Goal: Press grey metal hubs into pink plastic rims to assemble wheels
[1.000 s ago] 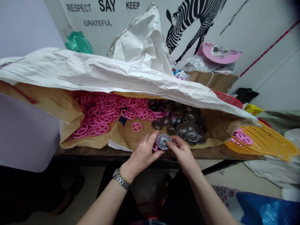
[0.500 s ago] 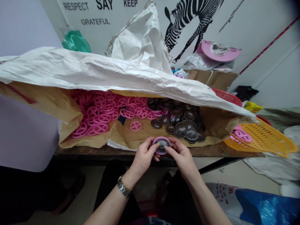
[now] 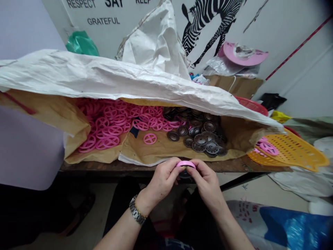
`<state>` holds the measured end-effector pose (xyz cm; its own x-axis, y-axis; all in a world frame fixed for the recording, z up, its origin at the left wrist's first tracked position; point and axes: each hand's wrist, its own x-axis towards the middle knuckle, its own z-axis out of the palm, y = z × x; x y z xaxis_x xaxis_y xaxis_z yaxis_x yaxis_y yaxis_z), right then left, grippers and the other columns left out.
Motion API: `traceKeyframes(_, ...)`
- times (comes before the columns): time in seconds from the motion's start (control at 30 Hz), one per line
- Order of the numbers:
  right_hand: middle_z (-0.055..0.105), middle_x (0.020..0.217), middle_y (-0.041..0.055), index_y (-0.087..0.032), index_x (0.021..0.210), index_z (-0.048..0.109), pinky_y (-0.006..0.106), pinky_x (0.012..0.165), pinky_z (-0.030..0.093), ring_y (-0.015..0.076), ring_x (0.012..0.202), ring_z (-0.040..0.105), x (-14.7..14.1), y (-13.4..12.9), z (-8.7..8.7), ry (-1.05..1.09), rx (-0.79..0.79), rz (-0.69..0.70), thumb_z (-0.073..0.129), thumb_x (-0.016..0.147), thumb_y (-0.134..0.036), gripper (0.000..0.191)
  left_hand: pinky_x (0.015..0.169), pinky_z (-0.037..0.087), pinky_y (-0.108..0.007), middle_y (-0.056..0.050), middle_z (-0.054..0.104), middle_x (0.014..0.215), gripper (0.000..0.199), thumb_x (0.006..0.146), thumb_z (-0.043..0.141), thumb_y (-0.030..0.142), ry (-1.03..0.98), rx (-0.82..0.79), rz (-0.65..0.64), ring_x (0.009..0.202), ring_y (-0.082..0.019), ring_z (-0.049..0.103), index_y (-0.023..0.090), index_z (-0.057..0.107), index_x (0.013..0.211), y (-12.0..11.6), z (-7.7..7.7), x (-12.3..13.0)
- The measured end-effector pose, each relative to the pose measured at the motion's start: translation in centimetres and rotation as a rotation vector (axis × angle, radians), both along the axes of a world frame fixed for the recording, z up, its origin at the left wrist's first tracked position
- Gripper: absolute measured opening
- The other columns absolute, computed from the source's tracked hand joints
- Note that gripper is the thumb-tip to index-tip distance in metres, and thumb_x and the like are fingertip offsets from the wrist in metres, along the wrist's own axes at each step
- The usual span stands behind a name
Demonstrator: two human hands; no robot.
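Note:
A pink ring with a dark disc (image 3: 186, 164) is held between my two hands just past the table's front edge, tilted so its pink rim faces up. My left hand (image 3: 166, 173) grips its left side with thumb and fingers. On its right side, my right hand (image 3: 206, 175) is closed the same way. Beyond them, a paper-lined white sack holds many pink spoked wheels (image 3: 110, 130) at left and a heap of dark round discs (image 3: 208, 140) at right. One pink wheel (image 3: 150, 139) lies alone on the brown paper.
The white sack's raised edge (image 3: 104, 78) runs behind the parts. A yellow basket (image 3: 299, 149) with pink pieces stands at the right end of the wooden table (image 3: 91, 166). Below right lies a blue and white bag (image 3: 286, 225). A pale panel (image 3: 28, 149) is at left.
The pink ring and dark disc have tipped from face-up to nearly edge-on, and both hands have turned with them and shifted slightly right. The camera view has shifted slightly.

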<state>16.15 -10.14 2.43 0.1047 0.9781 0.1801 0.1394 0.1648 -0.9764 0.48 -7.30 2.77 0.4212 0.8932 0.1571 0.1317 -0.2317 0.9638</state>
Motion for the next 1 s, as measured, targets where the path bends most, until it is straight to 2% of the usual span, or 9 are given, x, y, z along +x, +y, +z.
traceKeyframes(0.17,0.065,0.076,0.0001,-0.020,0.084,0.068,0.025,0.069,0.045,0.0168,0.073,0.058,-0.3,-0.1,0.0,-0.017,0.012,-0.071,0.061,0.088,-0.038,0.019,0.044,0.045,-0.018,0.000,0.055,0.081,0.030,0.098,0.047,0.043,-0.027,-0.021,0.084,0.054,-0.010,0.057,0.018,0.062,0.096,-0.4,-0.4,0.7)
traceKeyframes(0.3,0.067,0.075,0.0010,-0.020,0.084,0.070,0.026,0.068,0.046,0.0171,0.072,0.058,0.3,0.7,-0.7,0.067,-0.057,-0.053,0.064,0.084,-0.042,0.023,0.052,0.052,-0.020,-0.002,0.058,0.090,0.021,0.095,0.052,0.034,0.016,-0.081,-0.025,0.067,-0.013,0.061,0.020,0.060,0.108,-0.3,0.2,0.8)
traceKeyframes(0.37,0.068,0.077,0.0018,-0.019,0.085,0.070,0.027,0.069,0.046,0.0176,0.073,0.059,0.6,1.0,-0.9,0.101,-0.088,-0.040,0.066,0.082,-0.044,0.025,0.058,0.055,-0.021,-0.003,0.060,0.097,0.025,0.091,0.056,0.026,0.058,-0.087,-0.067,0.072,-0.014,0.062,0.021,0.058,0.115,-0.2,0.6,0.6)
traceKeyframes(0.5,0.069,0.082,0.0014,-0.019,0.089,0.070,0.027,0.072,0.047,0.0177,0.077,0.060,0.6,1.0,-0.6,0.127,-0.123,0.049,0.070,0.078,-0.040,0.023,0.053,0.053,-0.022,-0.002,0.060,0.092,0.029,0.091,0.053,0.024,0.078,-0.115,-0.042,0.062,-0.013,0.060,0.022,0.055,0.119,-0.2,0.5,0.3)
traceKeyframes(0.6,0.068,0.080,0.0003,-0.020,0.087,0.069,0.027,0.071,0.047,0.0173,0.075,0.059,0.5,0.6,-0.5,0.140,-0.108,0.021,0.071,0.077,-0.037,0.020,0.053,0.052,-0.022,-0.002,0.062,0.093,0.029,0.092,0.053,0.024,0.088,-0.060,-0.007,0.060,-0.013,0.059,0.023,0.054,0.121,-0.6,0.0,0.5)
traceKeyframes(0.7,0.068,0.081,0.0004,-0.021,0.087,0.069,0.027,0.070,0.047,0.0174,0.075,0.059,0.7,0.0,-0.6,0.121,-0.096,-0.051,0.070,0.077,-0.037,0.019,0.066,0.055,-0.026,-0.004,0.066,0.101,0.032,0.092,0.052,0.023,0.092,0.009,0.022,0.076,-0.017,0.065,0.024,0.054,0.124,-1.1,-0.3,1.2)
traceKeyframes(0.8,0.068,0.083,0.0013,-0.021,0.089,0.069,0.029,0.072,0.047,0.0188,0.076,0.060,1.6,-0.8,-0.4,0.057,-0.102,-0.087,0.069,0.079,-0.040,0.021,0.089,0.054,-0.032,-0.005,0.067,0.116,0.039,0.093,0.053,0.021,0.113,0.103,-0.033,0.101,-0.022,0.065,0.025,0.051,0.132,-1.2,0.0,2.0)
traceKeyframes(0.9,0.068,0.086,0.0028,-0.023,0.091,0.068,0.033,0.076,0.046,0.0213,0.080,0.061,4.1,-1.8,0.4,-0.109,-0.005,-0.268,0.069,0.079,-0.044,0.024,0.100,0.048,-0.036,-0.009,0.064,0.125,0.040,0.096,0.055,0.029,0.251,0.248,-0.082,0.112,-0.024,0.061,0.020,0.051,0.135,0.2,0.8,2.1)
traceKeyframes(1.0,0.066,0.087,0.0056,-0.024,0.094,0.067,0.039,0.077,0.042,0.0242,0.079,0.058,9.2,-2.5,1.3,-0.373,0.128,-0.613,0.069,0.079,-0.050,0.030,0.102,0.046,-0.041,-0.014,0.061,0.124,0.039,0.096,0.054,0.034,0.572,0.374,0.092,0.115,-0.028,0.057,0.015,0.055,0.131,3.0,1.7,0.9)
